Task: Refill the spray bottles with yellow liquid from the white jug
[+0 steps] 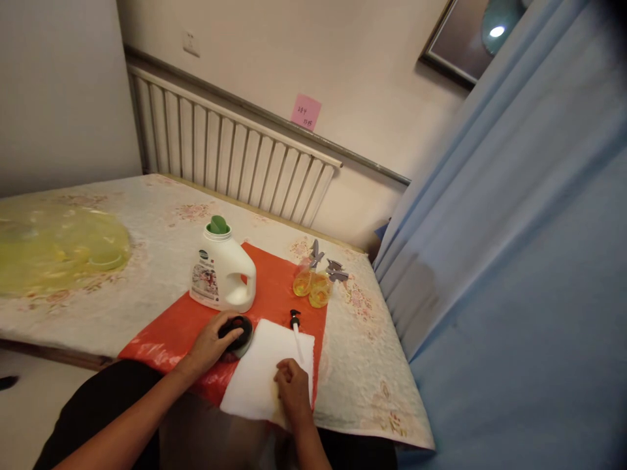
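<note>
Two spray bottles (302,283) (320,292), one jug (215,281), one cloth (264,378)

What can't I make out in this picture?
Head view: black-topped container, left side behind the left hand.
Head view: white jug, label print too small.
Head view: right hand, palm hidden by the hand itself.
Head view: framed picture, cut off by the top edge and blue curtain.

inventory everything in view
radiator: 1, white, background
note: 1, pink, above radiator
socket: 1, white, above radiator
picture: 1, dark-framed, top right
curtain: 1, blue, right
cover: 1, pale floral, lower half
sheet: 1, red, on cover
jug: 1, white, on sheet
sprayers: 2, yellow, grey, right of jug
towel: 1, white, on sheet
pump: 1, black, white, partly over towel
container: 1, black-topped, left of towel
bag: 1, yellow, left
legs: 2, black-clothed, bottom
left hand: 1, bare, on container
right hand: 1, bare, over towel
</note>
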`<action>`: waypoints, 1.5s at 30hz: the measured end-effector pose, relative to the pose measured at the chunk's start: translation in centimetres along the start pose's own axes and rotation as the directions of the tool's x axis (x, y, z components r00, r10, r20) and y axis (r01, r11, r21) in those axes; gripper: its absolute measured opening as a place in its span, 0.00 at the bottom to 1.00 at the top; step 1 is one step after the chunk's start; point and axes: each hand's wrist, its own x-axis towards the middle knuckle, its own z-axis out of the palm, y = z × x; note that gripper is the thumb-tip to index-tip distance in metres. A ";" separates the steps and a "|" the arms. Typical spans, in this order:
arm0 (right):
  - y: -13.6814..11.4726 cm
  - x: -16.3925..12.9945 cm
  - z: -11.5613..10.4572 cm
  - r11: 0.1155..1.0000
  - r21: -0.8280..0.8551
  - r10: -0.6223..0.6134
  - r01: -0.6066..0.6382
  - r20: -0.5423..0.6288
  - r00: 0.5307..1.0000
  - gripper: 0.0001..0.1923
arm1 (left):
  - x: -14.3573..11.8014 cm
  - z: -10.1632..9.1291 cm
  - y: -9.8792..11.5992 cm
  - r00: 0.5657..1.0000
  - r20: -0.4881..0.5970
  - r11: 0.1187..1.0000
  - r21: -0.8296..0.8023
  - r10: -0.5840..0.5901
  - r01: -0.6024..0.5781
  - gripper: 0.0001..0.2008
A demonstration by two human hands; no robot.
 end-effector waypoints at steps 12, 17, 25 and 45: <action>0.4 0.1 0.0 0.999 -0.039 -0.027 0.027 -0.007 1.000 0.12 | -0.1 0.1 0.3 1.000 -0.010 1.000 -0.022 -0.014 0.014 0.18; 0.2 0.0 -0.1 0.996 -0.067 -0.058 0.057 -0.010 0.998 0.12 | -0.1 0.1 -0.1 0.999 -0.027 1.000 -0.005 -0.029 0.029 0.20; 0.1 -0.2 -0.3 0.990 -0.096 -0.109 0.107 -0.017 0.994 0.13 | 0.0 -0.1 -0.1 0.999 -0.013 0.999 0.017 -0.038 0.038 0.21; 0.6 -0.3 -0.5 0.962 -0.198 -0.192 0.189 0.003 0.981 0.14 | -0.2 -0.3 0.3 0.994 0.006 0.994 0.020 -0.110 0.110 0.26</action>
